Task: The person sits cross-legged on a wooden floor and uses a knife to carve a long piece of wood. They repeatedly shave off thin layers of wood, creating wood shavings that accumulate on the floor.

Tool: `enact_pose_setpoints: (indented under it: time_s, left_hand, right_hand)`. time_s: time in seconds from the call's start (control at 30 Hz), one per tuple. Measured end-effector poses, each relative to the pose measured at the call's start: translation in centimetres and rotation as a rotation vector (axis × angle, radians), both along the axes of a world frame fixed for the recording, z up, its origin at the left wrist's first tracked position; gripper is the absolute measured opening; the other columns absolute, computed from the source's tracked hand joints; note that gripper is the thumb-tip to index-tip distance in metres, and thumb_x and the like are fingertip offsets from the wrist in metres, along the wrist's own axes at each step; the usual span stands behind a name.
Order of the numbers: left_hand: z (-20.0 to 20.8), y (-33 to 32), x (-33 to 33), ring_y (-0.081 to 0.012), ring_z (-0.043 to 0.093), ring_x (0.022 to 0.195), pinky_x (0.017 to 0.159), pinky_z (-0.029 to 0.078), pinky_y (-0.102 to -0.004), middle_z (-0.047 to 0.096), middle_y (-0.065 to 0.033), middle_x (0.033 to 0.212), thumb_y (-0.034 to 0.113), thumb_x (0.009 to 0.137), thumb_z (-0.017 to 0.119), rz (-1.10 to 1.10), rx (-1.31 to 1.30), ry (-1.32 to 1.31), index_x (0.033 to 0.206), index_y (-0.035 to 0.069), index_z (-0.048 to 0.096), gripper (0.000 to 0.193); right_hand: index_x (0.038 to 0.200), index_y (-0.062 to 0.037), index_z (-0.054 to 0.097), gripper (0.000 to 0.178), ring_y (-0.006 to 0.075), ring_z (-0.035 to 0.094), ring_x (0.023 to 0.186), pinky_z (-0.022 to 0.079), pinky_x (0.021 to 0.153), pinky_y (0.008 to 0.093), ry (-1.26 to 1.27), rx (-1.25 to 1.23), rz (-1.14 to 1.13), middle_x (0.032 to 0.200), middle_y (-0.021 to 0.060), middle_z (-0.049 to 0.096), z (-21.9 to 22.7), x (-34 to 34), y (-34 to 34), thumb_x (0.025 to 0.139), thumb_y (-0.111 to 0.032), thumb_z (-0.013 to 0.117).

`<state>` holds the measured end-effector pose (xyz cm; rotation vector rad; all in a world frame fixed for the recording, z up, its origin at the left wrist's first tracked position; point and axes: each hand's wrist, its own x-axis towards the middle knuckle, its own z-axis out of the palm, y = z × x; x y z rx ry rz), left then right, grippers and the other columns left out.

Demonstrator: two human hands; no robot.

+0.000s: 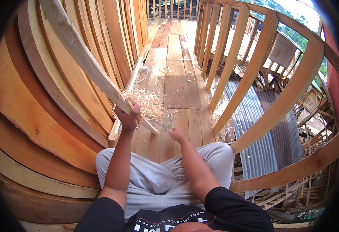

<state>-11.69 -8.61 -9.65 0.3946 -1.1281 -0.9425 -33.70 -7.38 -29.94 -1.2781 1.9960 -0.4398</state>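
A long, pale, roughly peeled wooden pole slants from the upper left down toward the floor in front of my crossed legs. Wrapped around it near its lower end is my left hand. My right hand is closed on a knife, with its handle hidden in the fist. The thin grey knife blade points left toward the pole, close to its tapered lower tip; whether it touches the wood, I cannot tell. Curled wood shavings lie heaped just beyond the hands.
On the left rises a wall of overlapping wooden boards. A wooden railing with upright slats runs along the right. Below it are corrugated metal sheets and scattered timber. The plank floor stretches ahead, strewn with shavings.
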Motion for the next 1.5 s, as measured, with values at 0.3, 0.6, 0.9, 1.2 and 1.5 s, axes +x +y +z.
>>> enact_pose_setpoints:
  time_s: [0.3, 0.6, 0.9, 1.2, 1.5]
  left_hand:
    - [1.5, 0.0, -2.0, -0.0114, 0.056, 0.057, 0.051, 0.048, -0.0263, 0.057, -0.0054, 0.075, 0.003, 0.078, 0.07, 0.199, -0.015, -0.079, 0.097, 0.0, 0.051, 0.026]
    - [0.2, -0.9, -2.8, -0.0166, 0.057, 0.083, 0.077, 0.048, -0.0313, 0.061, -0.0082, 0.093, 0.013, 0.08, 0.074, 0.35, -0.087, -0.221, 0.115, -0.003, 0.051, 0.045]
    - [1.1, -2.3, -1.9, -0.0184, 0.058, 0.074, 0.064, 0.048, -0.0311, 0.057, -0.0124, 0.091, 0.059, 0.089, 0.056, 0.458, -0.089, -0.213, 0.118, -0.006, 0.045, 0.072]
    - [-0.6, -5.3, 0.6, -0.0256, 0.06, 0.088, 0.079, 0.046, -0.0359, 0.059, -0.0165, 0.094, 0.06, 0.096, 0.041, 0.606, -0.05, -0.254, 0.108, -0.007, 0.049, 0.068]
    - [-0.4, -5.7, 7.7, -0.0209, 0.059, 0.088, 0.084, 0.051, -0.0407, 0.055, -0.0061, 0.093, 0.065, 0.087, 0.055, 0.076, 0.088, -0.122, 0.108, 0.005, 0.05, 0.063]
  right_hand:
    - [0.077, 0.0057, 0.061, 0.046, 0.024, 0.056, 0.05, 0.044, 0.044, 0.0389, -0.391, -0.061, -0.224, 0.069, 0.0165, 0.061, 3.3, 3.9, 2.0, 0.094, -0.036, 0.053]
    - [0.082, -0.0039, 0.056, 0.04, 0.0126, 0.036, 0.041, 0.025, 0.037, 0.0315, -0.725, -0.055, -0.257, 0.062, 0.0036, 0.045, 8.6, 6.2, 3.7, 0.096, -0.041, 0.049]
    - [0.1, -0.0031, 0.053, 0.04, 0.0096, 0.034, 0.043, 0.027, 0.038, 0.0285, -0.754, -0.177, -0.094, 0.065, 0.0013, 0.043, 18.9, 6.7, 2.2, 0.101, -0.041, 0.043]
    - [0.098, -0.0054, 0.05, 0.032, 0.0104, 0.04, 0.047, 0.035, 0.041, 0.0289, -0.568, -0.15, -0.045, 0.069, 0.002, 0.047, 15.7, 3.4, 1.5, 0.102, -0.036, 0.04]
    - [0.092, -0.0009, 0.06, 0.032, 0.0112, 0.047, 0.05, 0.038, 0.043, 0.029, -0.641, -0.138, -0.135, 0.067, 0.0024, 0.052, 11.2, 4.0, -2.0, 0.1, -0.029, 0.047]
